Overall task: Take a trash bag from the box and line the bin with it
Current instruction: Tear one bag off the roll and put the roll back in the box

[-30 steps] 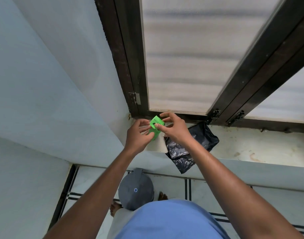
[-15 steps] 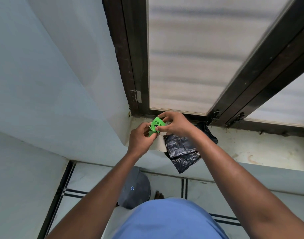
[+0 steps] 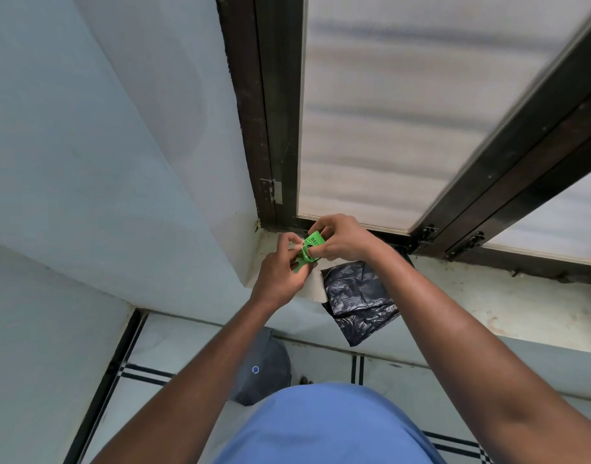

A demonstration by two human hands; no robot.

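A small green box (image 3: pixel 312 244) with black print is held over the left end of the window sill (image 3: pixel 488 309). My left hand (image 3: pixel 282 274) grips its lower end and my right hand (image 3: pixel 341 239) pinches its upper end. A crumpled black trash bag (image 3: pixel 357 299) lies on the sill just below my right wrist, one corner hanging over the sill's edge. The dark grey bin (image 3: pixel 264 373) with a round lid stands on the floor below, partly hidden by my left forearm and my blue shirt.
A dark-framed window (image 3: pixel 388 112) rises behind the sill. A pale wall (image 3: pixel 103 162) closes the left side. The floor (image 3: pixel 173 349) is white tile with black lines. A white sheet (image 3: pixel 312 289) lies on the sill under the box.
The view has tilted up and the hands have shifted slightly toward the window. My fingers have worked on the green box, whose lower end now looks bent open.
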